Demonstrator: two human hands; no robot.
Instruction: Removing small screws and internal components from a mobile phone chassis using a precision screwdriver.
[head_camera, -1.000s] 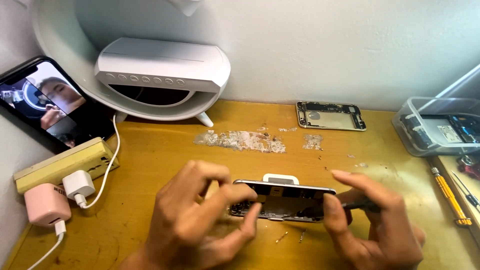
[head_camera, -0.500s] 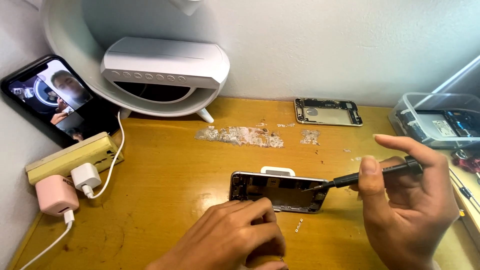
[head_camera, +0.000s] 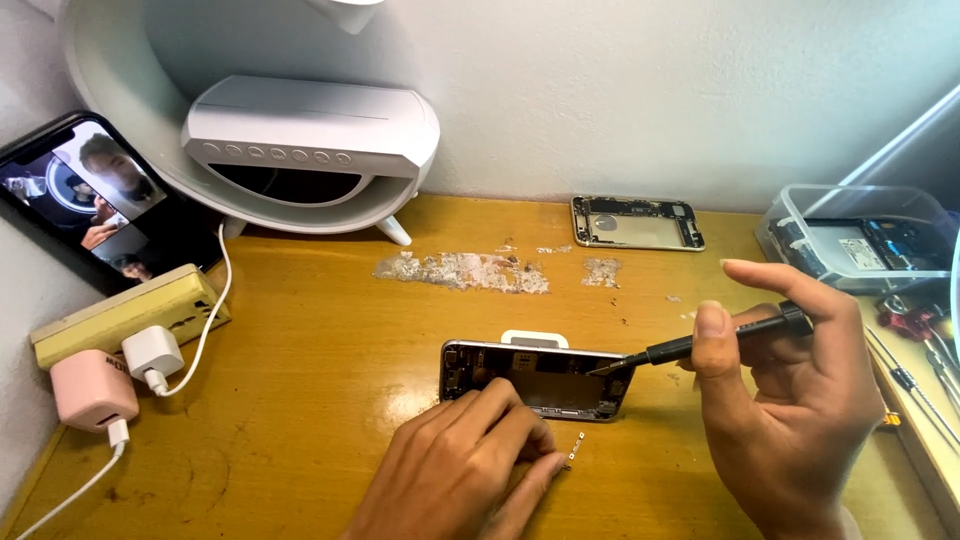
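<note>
From above, the opened phone (head_camera: 538, 380) lies mid-desk (head_camera: 300, 400), its near edge pinned by the left hand (head_camera: 465, 470), fingers pressed together and flat. The right hand (head_camera: 790, 390) pinches a dark screwdriver (head_camera: 700, 345) between thumb and fingers, tip at the phone's right end. Best to keep the tool steady and the phone braced. The screw under the tip is too small to see; a tiny part (head_camera: 575, 450) lies by the left fingertips.

Bright even light, glossy glare on desk (head_camera: 300, 400), sharp focus, soft shadows
</note>
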